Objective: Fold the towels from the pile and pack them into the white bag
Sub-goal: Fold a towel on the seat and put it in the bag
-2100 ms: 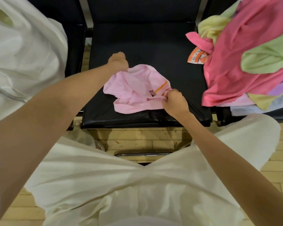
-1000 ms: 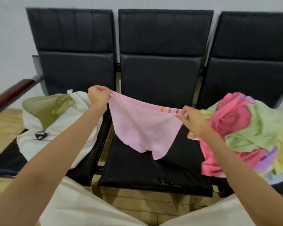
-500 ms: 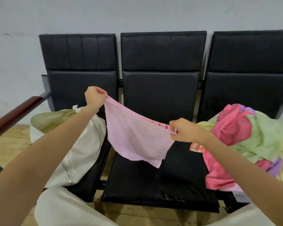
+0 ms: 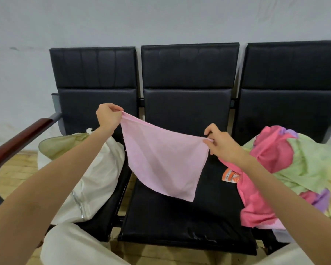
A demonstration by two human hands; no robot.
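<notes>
Armrest (image 4: 17,139), one dark red wooden bar on a grey post, is sitting far out to the left of the left hand. Three black padded seats (image 4: 182,222) are standing joined in a row against a pale wall (image 4: 161,20), over a wooden floor (image 4: 13,173).

One white bag (image 4: 88,180) is lying on the left seat, below and just left of the left hand, under the left forearm; its mouth is gaping toward the armrest and showing a greenish lining, and a silvery zip line is running down its near side.

One left hand (image 4: 108,116) is hanging raised in front of the gap between the left and middle seat backs, fingers curled, thumb and fingertips pinching the upper left corner of one pale pink towel (image 4: 162,159). That towel is hanging spread in the air between the two hands, above the middle seat, its top edge sloping down from the left hand to the right and its lowest corner dangling below the right hand without touching the cushion as far as can be told.

One right hand (image 4: 223,145), lower than the left, is pinching the towel's upper right corner with curled fingers.

One pile of towels (image 4: 294,169) is lying heaped on the right seat, just right of and beneath the right wrist: deep pink, light green, yellow and purple cloths are showing, too tangled to count. One orange and white label (image 4: 230,175) is poking out at the pile's left edge, below the right hand.
</notes>
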